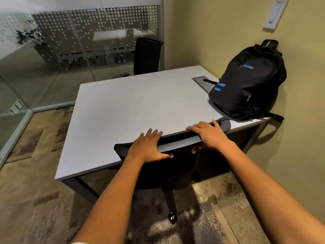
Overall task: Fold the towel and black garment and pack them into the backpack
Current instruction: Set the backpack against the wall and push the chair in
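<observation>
Forward and to the right of both hands, the backpack (pixel 246 81) stands upright at the far right corner of the table (pixel 123 110), leaning against the wall. Its zips appear closed, and part of its base covers the cable hatch (pixel 202 82) set into the tabletop.

Both hands grip the top edge of the chair backrest (pixel 177 140), which is pushed in against the near edge of the table. The left hand (pixel 147 147) lies over the backrest with fingers spread forward and the thumb wrapped on the near side. The right hand (pixel 209 136) does the same further along the backrest, fingers draped over the top and thumb underneath. Neither hand holds any task item.

Neither the towel nor the black garment is visible. The tabletop carries only the backpack, so their location cannot be determined from this view.

The controlling relation: the backrest runs left to right across the hands, with its right end angled slightly away, toward the backpack. The backpack lies beyond that end, diagonally ahead of the right hand and well apart from the left. The right hand is therefore the nearer one for any reach to it.

Judgement: the task proper has not started. The chair blocks the working position at the table and probably must be pulled back first. The chair stands on castors (pixel 172 218) on carpet, so it should roll straight toward the person.
</observation>
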`<state>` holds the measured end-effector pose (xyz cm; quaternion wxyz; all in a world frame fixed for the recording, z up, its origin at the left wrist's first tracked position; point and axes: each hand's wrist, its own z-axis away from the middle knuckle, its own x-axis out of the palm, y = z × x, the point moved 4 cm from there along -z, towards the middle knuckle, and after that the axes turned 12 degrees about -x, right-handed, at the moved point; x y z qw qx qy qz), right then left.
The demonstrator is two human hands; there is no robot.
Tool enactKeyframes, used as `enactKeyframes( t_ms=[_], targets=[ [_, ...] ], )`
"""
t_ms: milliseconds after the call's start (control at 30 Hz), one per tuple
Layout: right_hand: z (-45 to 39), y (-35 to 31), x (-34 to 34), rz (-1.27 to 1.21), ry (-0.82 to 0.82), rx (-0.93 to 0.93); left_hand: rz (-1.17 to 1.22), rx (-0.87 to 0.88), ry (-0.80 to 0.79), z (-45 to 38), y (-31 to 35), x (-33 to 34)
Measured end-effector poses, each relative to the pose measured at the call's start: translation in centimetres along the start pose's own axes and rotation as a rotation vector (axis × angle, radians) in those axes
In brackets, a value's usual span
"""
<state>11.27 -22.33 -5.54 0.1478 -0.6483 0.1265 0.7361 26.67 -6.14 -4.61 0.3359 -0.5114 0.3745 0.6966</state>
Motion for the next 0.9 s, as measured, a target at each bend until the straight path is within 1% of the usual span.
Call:
enactKeyframes(
  t_ms=[267,400,533,600,667,700,767,833,900],
  targets=[
    [0.2,-0.3,-0.3,-0.002,-0.011,0.006,-0.010,0.015,0.012,-0.2,-0.3,0.2],
    [0.3,-0.5,-0.5,0.000,-0.033,0.002,-0.029,0.029,0.048,-0.2,-0.4,0.4],
    [0.6,-0.9,-0.8,0.014,-0.046,-0.004,0.047,0.051,0.046,-0.3,-0.7,0.6],
    [0.6,-1.1,-1.0,0.018,-0.059,-0.003,0.141,0.045,0.050,-0.1,-0.7,0.3],
    [0.6,-0.8,-0.9,-0.004,-0.117,0.004,0.272,0.001,0.059,-0.3,-0.8,-0.3],
    [0.6,-0.7,-1.0,-0.035,-0.150,0.003,0.313,-0.029,0.077,-0.6,-1.0,-0.8],
    [0.6,-0.4,-1.2,-0.132,-0.189,0.003,0.306,-0.065,0.133,-1.0,-1.5,-1.8],
    [0.6,-0.2,-1.5,-0.236,-0.167,-0.002,0.260,-0.076,0.219,-1.7,-2.0,-3.5],
    [0.7,-0.4,-2.4,-0.339,-0.093,-0.003,0.293,-0.091,0.319,-2.4,-2.3,-5.9]
  ],
)
